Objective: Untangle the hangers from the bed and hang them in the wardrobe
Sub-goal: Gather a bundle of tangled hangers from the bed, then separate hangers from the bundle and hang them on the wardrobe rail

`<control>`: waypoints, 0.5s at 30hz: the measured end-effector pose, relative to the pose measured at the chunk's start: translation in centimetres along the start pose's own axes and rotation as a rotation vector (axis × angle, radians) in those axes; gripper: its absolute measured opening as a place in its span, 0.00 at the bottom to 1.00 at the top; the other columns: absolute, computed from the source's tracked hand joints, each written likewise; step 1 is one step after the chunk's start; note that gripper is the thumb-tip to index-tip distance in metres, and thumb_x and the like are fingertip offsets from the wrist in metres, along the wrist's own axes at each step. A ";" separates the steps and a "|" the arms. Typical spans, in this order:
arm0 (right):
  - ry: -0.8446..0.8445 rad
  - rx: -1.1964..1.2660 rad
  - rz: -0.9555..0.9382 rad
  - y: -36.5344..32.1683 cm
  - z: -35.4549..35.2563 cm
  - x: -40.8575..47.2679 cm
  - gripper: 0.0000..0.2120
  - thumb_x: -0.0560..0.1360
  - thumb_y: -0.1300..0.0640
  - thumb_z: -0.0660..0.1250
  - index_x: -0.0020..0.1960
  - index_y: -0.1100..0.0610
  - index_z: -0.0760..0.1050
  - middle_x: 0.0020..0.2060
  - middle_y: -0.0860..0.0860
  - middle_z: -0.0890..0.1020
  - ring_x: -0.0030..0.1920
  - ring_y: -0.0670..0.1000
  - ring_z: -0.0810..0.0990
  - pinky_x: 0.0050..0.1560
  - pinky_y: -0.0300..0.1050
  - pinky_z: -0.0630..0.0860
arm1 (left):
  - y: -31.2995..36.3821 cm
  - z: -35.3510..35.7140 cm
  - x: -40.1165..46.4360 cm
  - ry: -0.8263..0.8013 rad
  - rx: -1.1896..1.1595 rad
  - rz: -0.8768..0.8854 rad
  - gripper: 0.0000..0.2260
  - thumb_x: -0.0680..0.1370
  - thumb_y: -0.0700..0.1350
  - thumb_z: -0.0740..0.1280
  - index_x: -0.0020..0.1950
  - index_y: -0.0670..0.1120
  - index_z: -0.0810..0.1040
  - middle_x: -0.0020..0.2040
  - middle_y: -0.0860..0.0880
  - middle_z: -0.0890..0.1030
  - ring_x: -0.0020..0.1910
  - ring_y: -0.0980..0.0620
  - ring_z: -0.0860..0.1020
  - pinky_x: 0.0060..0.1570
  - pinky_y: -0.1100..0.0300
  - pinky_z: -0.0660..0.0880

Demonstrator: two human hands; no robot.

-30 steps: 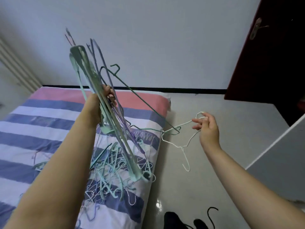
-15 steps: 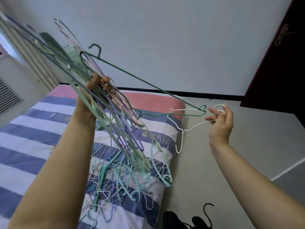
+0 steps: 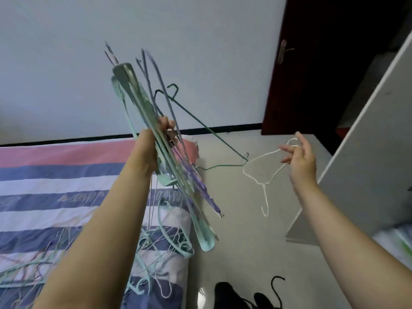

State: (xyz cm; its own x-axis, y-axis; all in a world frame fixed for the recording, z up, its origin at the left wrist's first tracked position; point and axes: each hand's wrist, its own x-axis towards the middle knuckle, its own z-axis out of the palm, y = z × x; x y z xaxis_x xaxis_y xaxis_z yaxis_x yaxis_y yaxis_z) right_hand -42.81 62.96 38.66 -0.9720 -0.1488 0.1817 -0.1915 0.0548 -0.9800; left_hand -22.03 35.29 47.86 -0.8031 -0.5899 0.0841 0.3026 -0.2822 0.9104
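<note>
Many plastic and wire hangers [image 3: 156,246] lie tangled on the striped bed [image 3: 55,186] — none hung yet. The left hand [image 3: 151,152] grips a mixed bundle [image 3: 160,139]; the right hand [image 3: 299,157] pinches a white wire hanger [image 3: 265,175], snagged on a green wire hanger [image 3: 211,134]. Since half a second ago the bundle has swung more upright — the white hanger sits lower.

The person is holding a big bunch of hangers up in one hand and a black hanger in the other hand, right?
Almost. The left hand does hold the big bunch of hangers up over the bed. But the hanger pinched in the right hand is white, not black: the head view shows the white hanger dangling hook-down from its fingers.
</note>
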 end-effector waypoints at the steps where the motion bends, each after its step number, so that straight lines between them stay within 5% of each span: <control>1: -0.079 -0.094 0.011 0.2 -1.1 0.4 0.18 0.78 0.53 0.50 0.66 0.41 0.68 0.48 0.45 0.83 0.34 0.44 0.80 0.43 0.39 0.77 | -0.9 1.7 0.4 0.009 0.027 0.000 0.12 0.79 0.41 0.60 0.36 0.50 0.76 0.38 0.51 0.77 0.32 0.53 0.71 0.33 0.61 0.73; 4: -0.330 -0.323 0.134 2.2 -5.1 2.1 0.15 0.77 0.57 0.60 0.62 0.47 0.68 0.52 0.53 0.82 0.41 0.51 0.83 0.56 0.51 0.77 | -3.5 6.8 1.1 0.018 0.059 -0.026 0.09 0.80 0.43 0.63 0.40 0.47 0.76 0.35 0.50 0.77 0.31 0.53 0.72 0.35 0.58 0.73; 7: -0.542 -0.768 0.217 4.8 -10.3 3.4 0.20 0.73 0.63 0.67 0.62 0.54 0.66 0.48 0.58 0.81 0.47 0.58 0.82 0.52 0.51 0.78 | -5.9 11.8 1.4 0.029 0.001 -0.057 0.05 0.76 0.43 0.66 0.40 0.47 0.76 0.37 0.50 0.76 0.30 0.53 0.72 0.40 0.53 0.70; 11: -0.577 -1.172 0.165 6.2 -17.8 4.4 0.15 0.75 0.65 0.61 0.60 0.56 0.71 0.56 0.60 0.79 0.55 0.59 0.78 0.52 0.46 0.73 | -9.9 18.7 1.0 0.144 0.038 -0.082 0.05 0.68 0.44 0.68 0.42 0.47 0.77 0.36 0.48 0.76 0.29 0.51 0.73 0.33 0.59 0.71; 15: -0.661 -1.510 0.249 6.7 -25.4 5.4 0.09 0.77 0.56 0.63 0.56 0.57 0.76 0.58 0.59 0.79 0.58 0.59 0.78 0.54 0.46 0.73 | -14.2 25.5 0.4 0.185 0.032 -0.100 0.04 0.74 0.39 0.65 0.48 0.43 0.76 0.29 0.50 0.75 0.25 0.53 0.74 0.28 0.63 0.72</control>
State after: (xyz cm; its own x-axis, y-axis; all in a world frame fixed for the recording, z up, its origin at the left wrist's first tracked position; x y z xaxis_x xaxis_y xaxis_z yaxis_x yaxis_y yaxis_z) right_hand -52.83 87.62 35.14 -0.8514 -0.3325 -0.4056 -0.3836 0.9222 0.0492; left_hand -39.72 58.34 45.31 -0.7193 -0.6899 -0.0810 0.2072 -0.3244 0.9230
